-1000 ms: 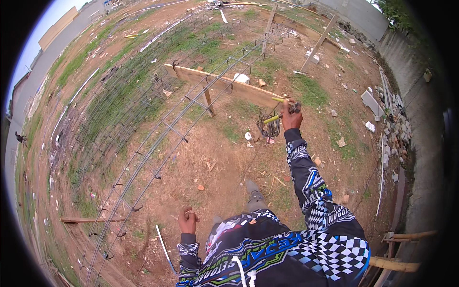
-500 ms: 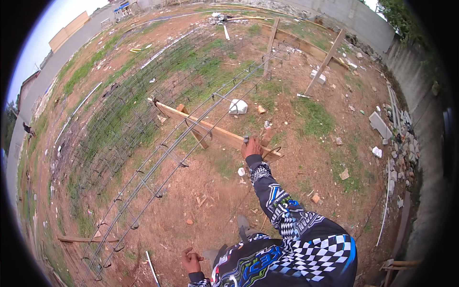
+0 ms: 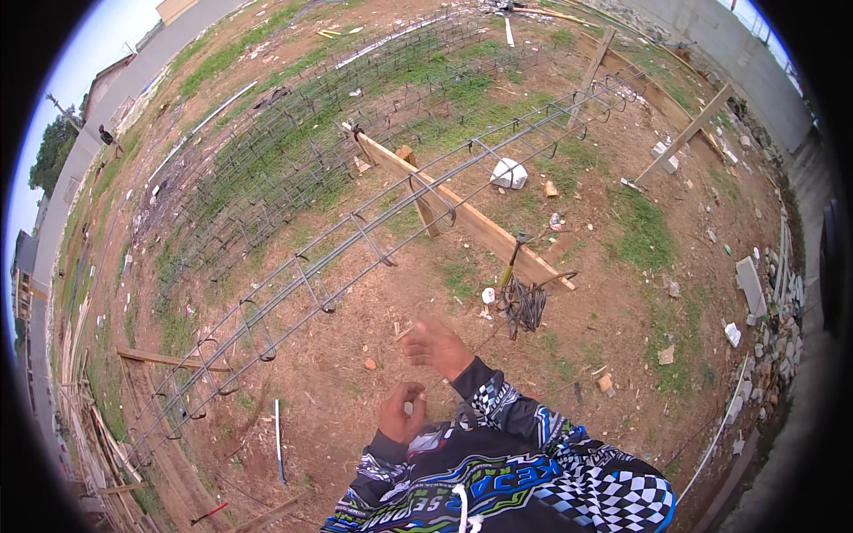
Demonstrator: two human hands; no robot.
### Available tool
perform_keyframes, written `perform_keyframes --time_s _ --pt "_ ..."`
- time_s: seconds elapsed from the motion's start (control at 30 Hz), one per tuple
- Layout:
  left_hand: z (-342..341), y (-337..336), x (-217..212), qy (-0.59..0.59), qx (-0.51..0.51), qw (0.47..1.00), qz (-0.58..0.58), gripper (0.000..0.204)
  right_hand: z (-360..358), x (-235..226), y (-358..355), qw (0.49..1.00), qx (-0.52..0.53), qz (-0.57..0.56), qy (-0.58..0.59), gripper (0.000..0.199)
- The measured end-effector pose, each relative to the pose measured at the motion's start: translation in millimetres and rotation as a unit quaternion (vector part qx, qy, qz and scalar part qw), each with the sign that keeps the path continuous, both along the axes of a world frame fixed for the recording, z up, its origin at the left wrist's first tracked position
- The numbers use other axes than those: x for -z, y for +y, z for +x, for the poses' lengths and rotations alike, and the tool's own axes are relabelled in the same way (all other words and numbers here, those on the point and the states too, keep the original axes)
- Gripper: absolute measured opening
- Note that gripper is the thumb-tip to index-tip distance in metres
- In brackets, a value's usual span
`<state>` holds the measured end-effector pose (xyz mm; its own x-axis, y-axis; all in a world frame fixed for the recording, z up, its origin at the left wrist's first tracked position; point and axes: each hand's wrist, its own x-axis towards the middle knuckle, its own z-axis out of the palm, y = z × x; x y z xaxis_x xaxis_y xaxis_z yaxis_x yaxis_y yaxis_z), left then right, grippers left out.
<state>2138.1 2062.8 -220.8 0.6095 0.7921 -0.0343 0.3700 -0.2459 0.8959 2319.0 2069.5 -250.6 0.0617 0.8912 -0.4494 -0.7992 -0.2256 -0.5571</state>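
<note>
My right hand (image 3: 437,348) is in front of me over bare soil, its fingers loosely stretched out and a little apart, with nothing plainly held. Close beside it, nearer my body, my left hand (image 3: 402,411) has its fingers curled in; whether they hold anything is hidden. Beyond both hands a wooden plank (image 3: 484,226) stands on edge on a post. A tool with a dark head and yellowish handle (image 3: 513,258) hangs on the plank near its right end. Next to it hangs a bundle of dark bent wires (image 3: 522,306). A long rebar cage (image 3: 355,233) lies across the plank.
Rebar mesh (image 3: 267,178) spreads over grass at the far left. A low board (image 3: 173,359) supports the cage's near end. A white block (image 3: 509,173) sits behind the plank. Rubble (image 3: 755,355) lines the concrete wall on the right. A person (image 3: 108,139) stands far left.
My right hand has left the plank and come back toward my body. The tool and wire bundle now show at the plank. My left hand has risen beside the right; the view has shifted.
</note>
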Motion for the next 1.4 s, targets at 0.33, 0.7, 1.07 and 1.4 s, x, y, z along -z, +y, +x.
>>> perform_keyframes --time_s 0.33,0.7,1.07,1.4 --pt "-67 38 24 0.082 0.218 0.962 -0.139 0.028 -24 -7 58 0.911 0.190 -0.033 -0.364 0.042" --pt "-41 99 7 -0.124 0.028 0.975 -0.181 0.037 -71 20 4 0.809 -0.342 0.039 -0.477 0.056" --pt "138 -2 50 -0.069 0.150 0.954 -0.250 0.035 61 58 -163 0.975 -0.086 0.053 -0.198 0.045" --pt "441 -188 65 -0.041 0.377 0.836 -0.396 0.040 312 40 -398 0.953 0.061 -0.115 -0.274 0.030"
